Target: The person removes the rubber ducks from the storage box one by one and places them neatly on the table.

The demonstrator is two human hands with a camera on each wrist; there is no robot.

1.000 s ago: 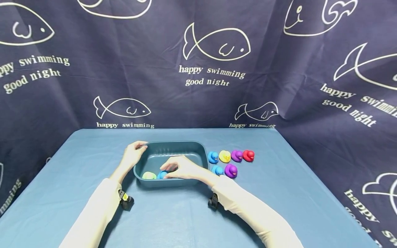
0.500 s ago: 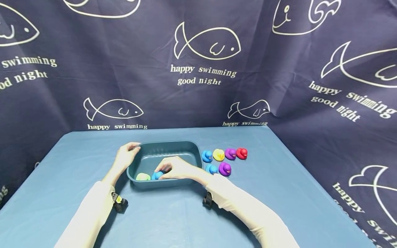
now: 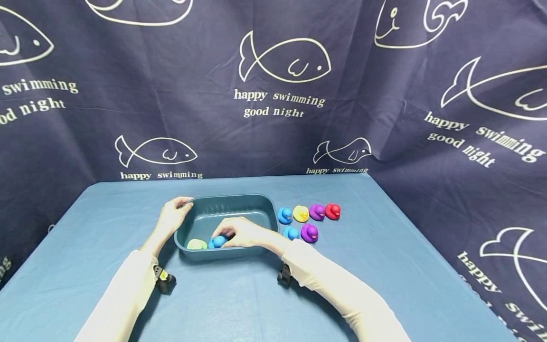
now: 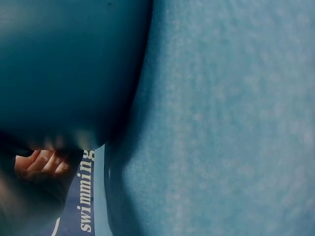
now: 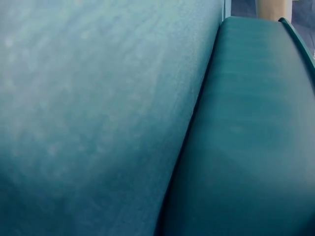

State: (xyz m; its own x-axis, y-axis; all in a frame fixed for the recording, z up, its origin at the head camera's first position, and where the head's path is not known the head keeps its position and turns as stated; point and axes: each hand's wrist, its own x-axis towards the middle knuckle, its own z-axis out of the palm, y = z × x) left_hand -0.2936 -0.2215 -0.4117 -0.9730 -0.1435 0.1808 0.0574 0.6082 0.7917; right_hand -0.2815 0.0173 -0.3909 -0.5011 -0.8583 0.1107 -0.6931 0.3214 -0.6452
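Note:
A dark teal plastic basin [image 3: 226,255] sits on the table. My left hand [image 3: 173,214] grips its rim at the back left corner; in the left wrist view, fingers [image 4: 47,162] show behind the basin wall [image 4: 69,73]. Reaching over the front wall, my right hand [image 3: 248,232] pinches a blue rubber duck [image 3: 219,241] low inside the basin, near the front. Left of that duck lies a pale green rubber duck [image 3: 197,244], partly hidden by the front rim. In the right wrist view only the basin's outer wall [image 5: 246,123] and tablecloth show, with the hand out of sight.
Right of the basin, rubber ducks stand in two rows. The back row has a blue duck [image 3: 285,215], a yellow duck [image 3: 301,213], a purple duck [image 3: 317,212] and a red duck [image 3: 333,212]. In front are another blue duck [image 3: 291,233] and another purple duck [image 3: 309,233].
The head view has shifted so the scene sits slightly further left. My right hand stays at the blue duck, which shows a little more now. My left hand keeps its grip on the rim.

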